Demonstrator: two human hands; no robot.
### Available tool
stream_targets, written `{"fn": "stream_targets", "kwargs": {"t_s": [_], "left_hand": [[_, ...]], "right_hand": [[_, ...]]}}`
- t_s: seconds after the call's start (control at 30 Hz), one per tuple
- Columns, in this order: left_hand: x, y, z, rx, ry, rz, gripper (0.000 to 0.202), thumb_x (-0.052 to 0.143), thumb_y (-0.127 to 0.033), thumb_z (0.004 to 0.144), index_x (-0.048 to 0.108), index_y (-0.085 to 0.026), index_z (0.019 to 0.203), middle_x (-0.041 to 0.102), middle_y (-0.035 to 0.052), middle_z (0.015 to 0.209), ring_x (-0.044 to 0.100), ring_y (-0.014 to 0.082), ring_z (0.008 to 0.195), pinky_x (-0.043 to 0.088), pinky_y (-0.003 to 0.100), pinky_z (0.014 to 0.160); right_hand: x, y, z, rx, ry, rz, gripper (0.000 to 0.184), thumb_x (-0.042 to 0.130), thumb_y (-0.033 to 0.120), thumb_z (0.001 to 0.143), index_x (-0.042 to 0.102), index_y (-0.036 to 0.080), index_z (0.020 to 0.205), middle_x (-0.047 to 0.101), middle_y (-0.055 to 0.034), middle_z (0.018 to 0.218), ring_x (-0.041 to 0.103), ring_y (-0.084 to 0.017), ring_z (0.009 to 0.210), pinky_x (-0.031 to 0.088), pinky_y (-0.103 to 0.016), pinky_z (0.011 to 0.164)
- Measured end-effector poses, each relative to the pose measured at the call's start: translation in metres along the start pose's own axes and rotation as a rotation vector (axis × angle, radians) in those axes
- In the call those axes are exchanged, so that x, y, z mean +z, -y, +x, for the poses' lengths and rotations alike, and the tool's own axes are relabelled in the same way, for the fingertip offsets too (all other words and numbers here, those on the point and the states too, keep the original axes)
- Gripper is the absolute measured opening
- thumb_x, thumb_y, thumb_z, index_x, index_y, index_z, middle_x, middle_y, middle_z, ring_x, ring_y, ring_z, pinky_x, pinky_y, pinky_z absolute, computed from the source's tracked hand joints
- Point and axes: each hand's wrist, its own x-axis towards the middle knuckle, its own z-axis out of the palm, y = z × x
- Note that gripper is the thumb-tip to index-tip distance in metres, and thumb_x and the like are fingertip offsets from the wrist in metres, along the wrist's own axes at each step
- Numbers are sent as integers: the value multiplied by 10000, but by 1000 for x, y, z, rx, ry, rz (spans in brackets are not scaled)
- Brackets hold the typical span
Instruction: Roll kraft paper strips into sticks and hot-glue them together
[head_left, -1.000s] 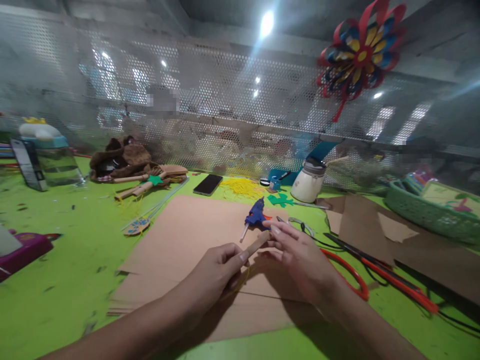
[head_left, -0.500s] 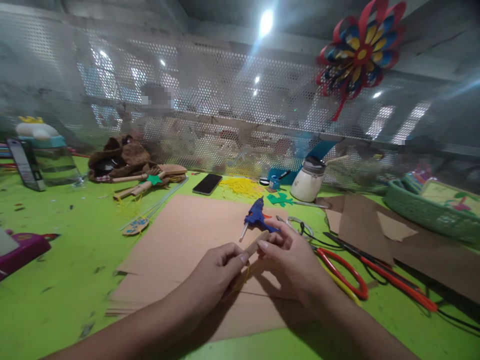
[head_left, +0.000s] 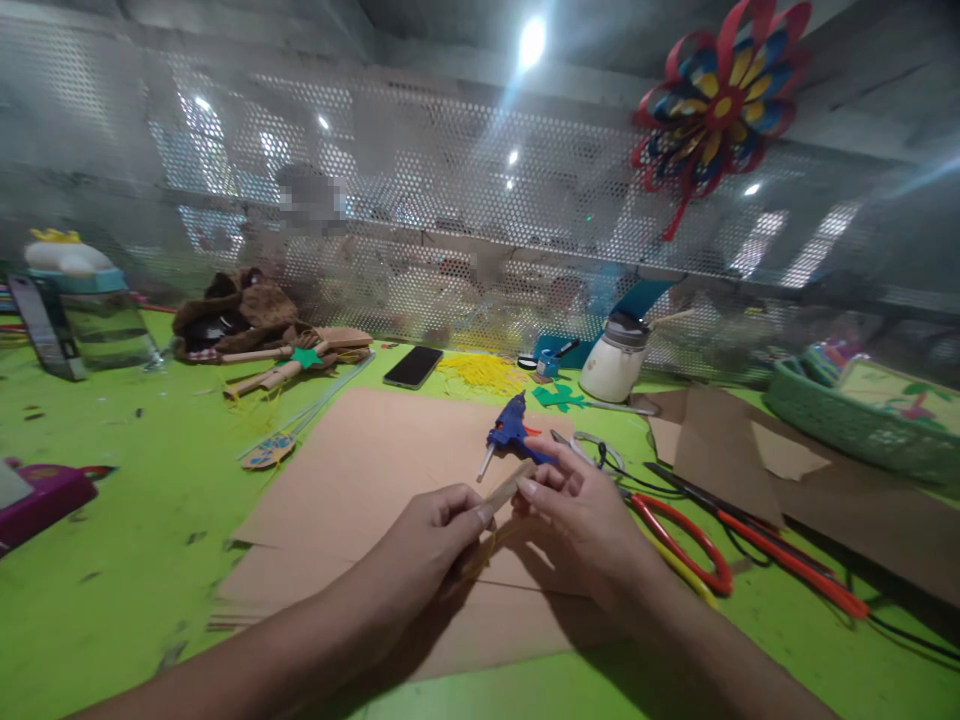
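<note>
Both my hands meet over a stack of brown cardboard sheets (head_left: 360, 480) on the green table. My left hand (head_left: 427, 545) is closed, pinching the lower end of a thin brown cardboard stick (head_left: 510, 487) with yellow strands under it. My right hand (head_left: 581, 515) is closed too, its fingertips pinching the stick's upper end. Just beyond my fingers a blue glue gun (head_left: 510, 432) lies on the cardboard.
Red-handled scissors (head_left: 690, 545) and dark cables lie to the right, with brown cardboard scraps (head_left: 750, 450) and a green basket (head_left: 847, 425) beyond. A phone (head_left: 414, 367), yellow shreds, a white jar (head_left: 616, 360), a brown plush heap (head_left: 232, 315) and a perforated metal screen stand behind. A purple object (head_left: 37, 495) sits at the left.
My right hand's fingers went from loosely stretched over the stick's end to pinched on it. Both hands stay in place.
</note>
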Motion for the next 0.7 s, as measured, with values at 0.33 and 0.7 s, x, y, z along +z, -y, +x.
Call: {"fn": "stream_targets", "kwargs": {"t_s": [0.33,0.7], "left_hand": [[0,0,1,63,19,-154,266,549,-368,782,419,-187,636,360,-71,495,256,57,429,192,220,442],[0,0,-2,-23,110,-121,263,530,-419,805,424,-205,694,360,-75,486,251,59,394,183,212,403]], "right_hand": [[2,-2,-4,88,-5,-53,543,722,264,681,480,201,1163,604,-13,839,607,-185,788,467,-311,673],[8,-2,-4,7,19,-31,637,745,255,641,446,153,1193,606,32,666,599,-144,623,451,-286,637]]}}
